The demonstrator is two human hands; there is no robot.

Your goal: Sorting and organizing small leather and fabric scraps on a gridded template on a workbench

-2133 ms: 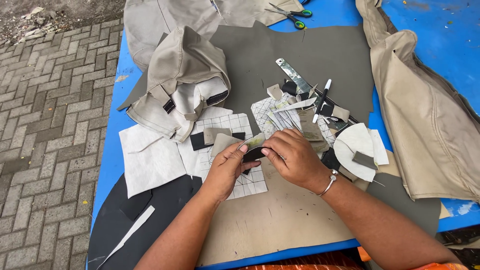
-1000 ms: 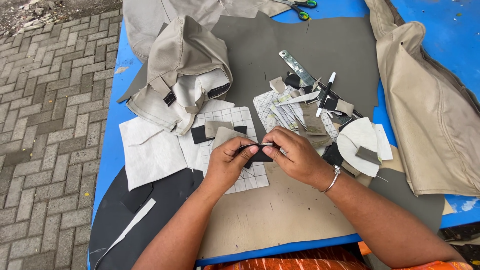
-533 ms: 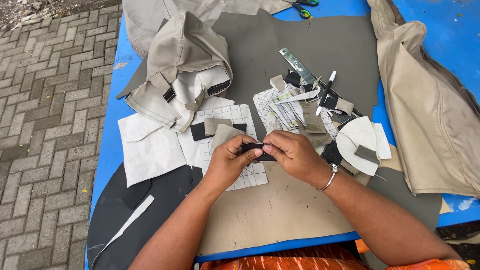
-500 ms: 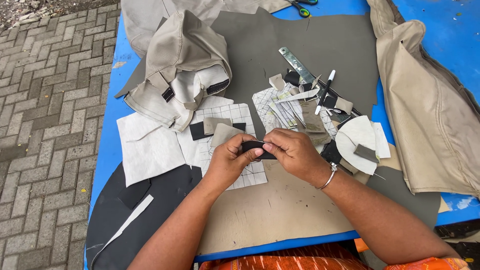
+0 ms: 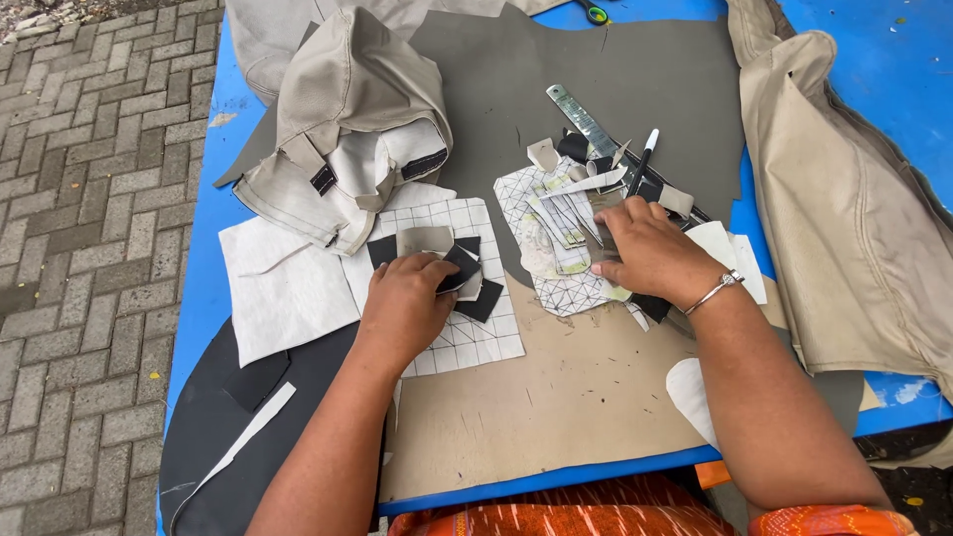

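My left hand (image 5: 405,306) lies on a white gridded sheet (image 5: 475,335) and pinches a small black piece (image 5: 459,266) among a few black and grey cut pieces. My right hand (image 5: 647,250) is apart from it, to the right. It lies palm down, fingers spread, on a pile of small cut strips (image 5: 561,216) over a patterned white sheet (image 5: 536,260). A metal bangle is on that wrist.
A steel ruler (image 5: 581,119) and a pen (image 5: 643,164) lie behind the pile. A folded beige fabric cover (image 5: 347,119) sits at the back left, more beige fabric (image 5: 854,199) at the right. Grey sheet (image 5: 606,60), tan sheet (image 5: 556,397), blue table (image 5: 210,159), green-handled scissors (image 5: 596,12).
The hands, which were together on the small black piece, have parted. The right hand has moved right onto the pile of strips; the left keeps the black piece over the gridded sheet.
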